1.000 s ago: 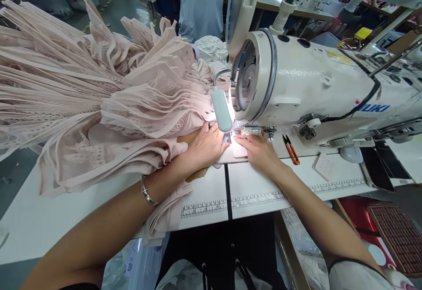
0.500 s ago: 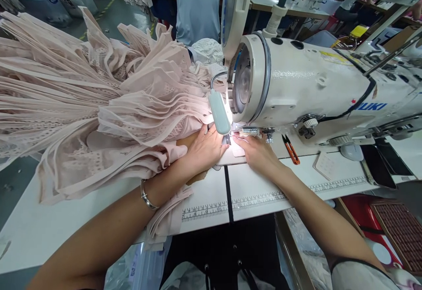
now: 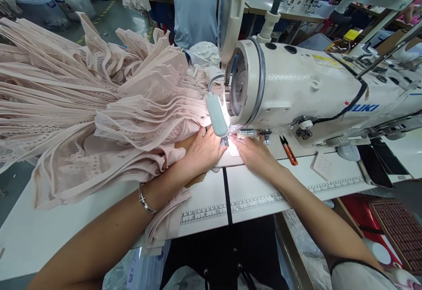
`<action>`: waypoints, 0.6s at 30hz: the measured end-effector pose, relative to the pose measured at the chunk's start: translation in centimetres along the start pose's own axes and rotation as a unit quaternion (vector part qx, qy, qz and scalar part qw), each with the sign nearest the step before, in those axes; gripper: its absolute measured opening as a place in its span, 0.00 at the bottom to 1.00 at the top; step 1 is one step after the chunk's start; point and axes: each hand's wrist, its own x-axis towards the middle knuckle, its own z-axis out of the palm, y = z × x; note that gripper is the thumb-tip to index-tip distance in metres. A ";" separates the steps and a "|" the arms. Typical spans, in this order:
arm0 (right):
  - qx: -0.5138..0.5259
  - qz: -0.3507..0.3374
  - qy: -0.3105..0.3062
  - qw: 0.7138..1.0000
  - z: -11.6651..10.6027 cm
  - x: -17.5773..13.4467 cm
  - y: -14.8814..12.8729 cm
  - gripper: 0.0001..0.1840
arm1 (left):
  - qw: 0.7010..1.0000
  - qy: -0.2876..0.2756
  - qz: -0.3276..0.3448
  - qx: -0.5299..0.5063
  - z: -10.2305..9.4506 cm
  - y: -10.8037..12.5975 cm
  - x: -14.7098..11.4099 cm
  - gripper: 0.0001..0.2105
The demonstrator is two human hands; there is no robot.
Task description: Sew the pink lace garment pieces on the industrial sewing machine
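Observation:
My left hand lies flat with its fingers apart on pale pink fabric, just left of the presser foot. To the right of the foot, my right hand has thumb and fingers closed at the edge of a small lit piece of pink fabric; its fingertips are partly hidden. Both hands rest at the bed of a white sewing machine. A pale green lamp hangs over the needle area and covers part of it. A large heap of pink lace-trimmed garment pieces spreads left of my left hand.
Orange thread snips lie right of my right hand, near a small pale card and a dark phone-like slab. A printed ruler runs along the table's front edge. Another person in a blue shirt is beyond the machine.
The camera view has shifted slightly. Both hands stay beside the presser foot, and less of the small lit fabric piece shows by my right hand.

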 end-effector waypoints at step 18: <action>-0.057 0.015 0.029 0.998 0.0 0.2 -1.0 0.28 | 0.994 0.053 -0.022 0.090 -0.1 -0.6 -0.1 0.18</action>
